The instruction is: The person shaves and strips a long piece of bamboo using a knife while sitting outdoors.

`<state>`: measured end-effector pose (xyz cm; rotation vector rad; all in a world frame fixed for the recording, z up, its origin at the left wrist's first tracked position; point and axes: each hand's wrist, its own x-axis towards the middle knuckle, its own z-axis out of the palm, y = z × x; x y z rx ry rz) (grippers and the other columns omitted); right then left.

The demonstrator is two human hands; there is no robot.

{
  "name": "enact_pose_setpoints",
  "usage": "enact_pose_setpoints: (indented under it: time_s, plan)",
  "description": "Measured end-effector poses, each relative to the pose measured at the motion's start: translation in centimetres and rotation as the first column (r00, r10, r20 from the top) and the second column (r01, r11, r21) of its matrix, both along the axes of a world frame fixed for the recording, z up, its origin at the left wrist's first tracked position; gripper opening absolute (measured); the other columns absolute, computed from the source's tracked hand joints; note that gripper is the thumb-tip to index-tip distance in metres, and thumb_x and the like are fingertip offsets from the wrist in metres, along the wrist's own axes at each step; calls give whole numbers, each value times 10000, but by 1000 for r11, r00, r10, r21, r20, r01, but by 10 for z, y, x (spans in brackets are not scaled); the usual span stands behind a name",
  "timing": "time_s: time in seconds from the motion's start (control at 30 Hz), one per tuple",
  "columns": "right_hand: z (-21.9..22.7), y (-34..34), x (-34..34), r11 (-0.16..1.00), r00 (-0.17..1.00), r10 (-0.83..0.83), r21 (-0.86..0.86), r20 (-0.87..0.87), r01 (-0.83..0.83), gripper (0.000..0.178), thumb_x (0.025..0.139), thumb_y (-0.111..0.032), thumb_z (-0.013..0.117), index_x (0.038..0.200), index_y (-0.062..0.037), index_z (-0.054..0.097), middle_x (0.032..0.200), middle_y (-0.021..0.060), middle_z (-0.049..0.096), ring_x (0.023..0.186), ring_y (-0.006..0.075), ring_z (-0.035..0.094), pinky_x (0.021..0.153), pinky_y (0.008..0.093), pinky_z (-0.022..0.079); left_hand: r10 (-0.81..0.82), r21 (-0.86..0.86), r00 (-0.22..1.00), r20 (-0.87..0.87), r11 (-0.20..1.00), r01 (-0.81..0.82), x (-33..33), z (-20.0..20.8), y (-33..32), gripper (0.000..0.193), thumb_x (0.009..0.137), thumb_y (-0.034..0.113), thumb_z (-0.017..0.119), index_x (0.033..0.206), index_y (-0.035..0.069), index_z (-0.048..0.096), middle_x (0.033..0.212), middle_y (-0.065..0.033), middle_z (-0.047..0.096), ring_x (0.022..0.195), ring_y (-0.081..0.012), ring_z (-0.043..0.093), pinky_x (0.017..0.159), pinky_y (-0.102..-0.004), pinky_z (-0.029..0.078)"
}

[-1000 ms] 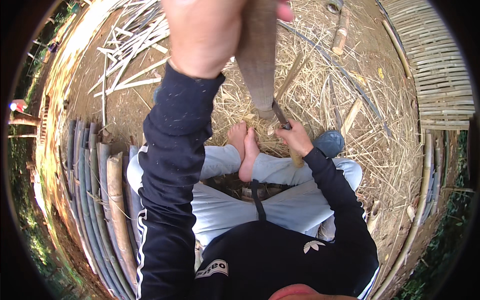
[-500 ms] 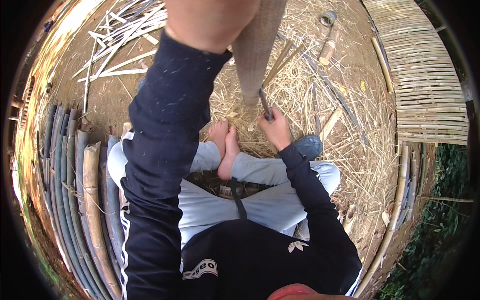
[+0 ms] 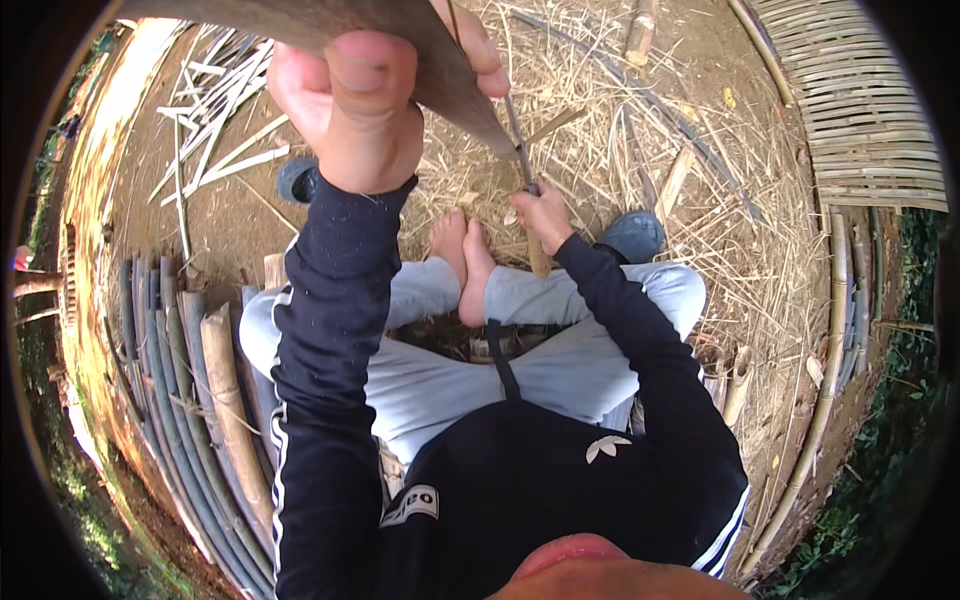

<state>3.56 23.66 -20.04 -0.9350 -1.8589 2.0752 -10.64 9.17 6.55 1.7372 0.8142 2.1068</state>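
Bamboo slat [image 3: 400,40] raised close to the camera, slanting down toward the lap; left hand [image 3: 350,110] clamped round it. Right hand [image 3: 543,215] gripping knife [image 3: 522,165], blade against the slat's lower end. Hands apart.

Long tapering brown bamboo strip [image 3: 440,70], raised close to camera, knife [image 3: 522,160] seemingly at its tip

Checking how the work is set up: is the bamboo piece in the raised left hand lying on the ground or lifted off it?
Lifted: the left hand grips the bamboo piece high above the straw-covered ground.
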Motion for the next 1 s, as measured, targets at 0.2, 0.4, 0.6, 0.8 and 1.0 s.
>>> enact_pose_setpoints:
  time_s: [0.2, 0.4, 0.6, 0.8, 1.0]
  plan:
    - [-14, 8, 15, 902, 984, 28, 419, 178, -102, 325, 746, -304, 672, 730, 8, 580, 624, 133, 574, 560, 266, 573, 572, 401, 454, 154, 13, 988, 30, 988, -154, 2, 6, -10, 497, 905, 595, 488, 1056, 129, 575, 875, -138, 650, 725, -225, 623, 683, -362, 525]
    - [38, 6, 16, 855, 976, -21, 510, 215, -94, 372, 777, -364, 645, 727, 2, 595, 639, 170, 606, 635, 340, 611, 612, 423, 459, 444, 19, 895, 43, 896, -445, -3, 29, 26, 543, 896, 561, 551, 931, 20, 565, 736, -139, 640, 613, -219, 628, 577, -361, 557]
    - [15, 28, 35, 939, 977, -19, 339, 211, -55, 396, 791, -363, 679, 744, 19, 588, 588, 94, 584, 545, 203, 569, 563, 347, 451, 338, 46, 941, 7, 940, -338, 6, 38, 64, 457, 929, 456, 565, 949, 3, 504, 731, -174, 628, 611, -227, 639, 572, -351, 559]
    - [67, 16, 37, 951, 995, 100, -297, 28, -87, 177, 889, -187, 625, 897, -21, 563, 761, 16, 562, 662, 88, 544, 578, 240, 429, 337, 21, 940, 59, 941, -338, 16, 35, 56, 476, 919, 462, 582, 912, -10, 520, 734, -163, 628, 607, -225, 640, 549, -331, 546]
    - [104, 22, 29, 733, 1000, 25, -681, 19, -6, 80, 898, -122, 551, 879, -46, 567, 762, 47, 587, 678, 153, 568, 648, 290, 495, 191, -32, 980, 55, 981, -189, 50, 35, 61, 573, 849, 530, 646, 896, -32, 548, 720, -155, 635, 594, -218, 635, 550, -337, 548]
